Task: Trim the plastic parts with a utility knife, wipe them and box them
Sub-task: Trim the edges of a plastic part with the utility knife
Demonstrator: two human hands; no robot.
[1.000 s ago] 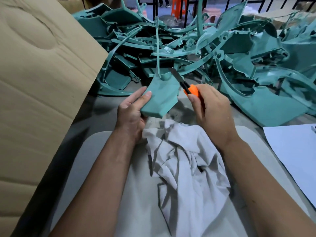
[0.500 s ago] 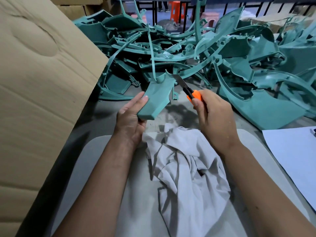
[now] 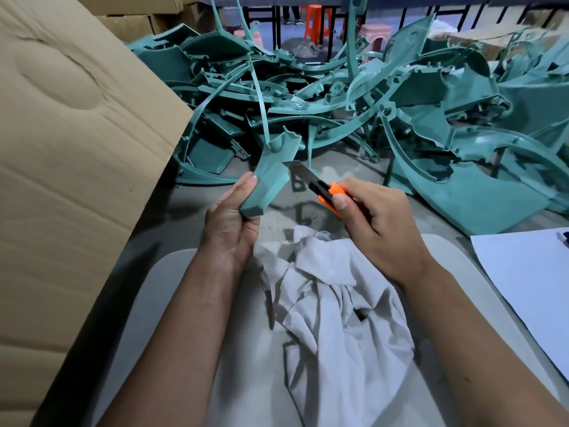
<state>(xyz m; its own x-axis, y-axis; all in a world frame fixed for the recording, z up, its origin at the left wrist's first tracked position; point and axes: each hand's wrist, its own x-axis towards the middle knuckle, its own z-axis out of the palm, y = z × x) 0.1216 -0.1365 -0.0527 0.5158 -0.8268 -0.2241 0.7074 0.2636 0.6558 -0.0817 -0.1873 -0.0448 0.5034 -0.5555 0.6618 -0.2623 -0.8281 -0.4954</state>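
Left hand (image 3: 231, 223): grips teal part (image 3: 271, 171) above the rag (image 3: 335, 306).
Right hand (image 3: 372, 223): fingers wrapped round the utility knife (image 3: 320, 186) (blade at the part's edge).

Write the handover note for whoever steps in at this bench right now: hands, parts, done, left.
Left hand grips the lower end of a teal plastic part, held up over the table.
Right hand grips the orange utility knife, blade out, tip at the part's right edge.
Grey rag lies crumpled between the forearms. Pile of teal parts lies behind. Cardboard box stands at left.
Done: one part picked up, trimming under way.
Left: finish the trim, wipe the part, box it, then work through the pile.
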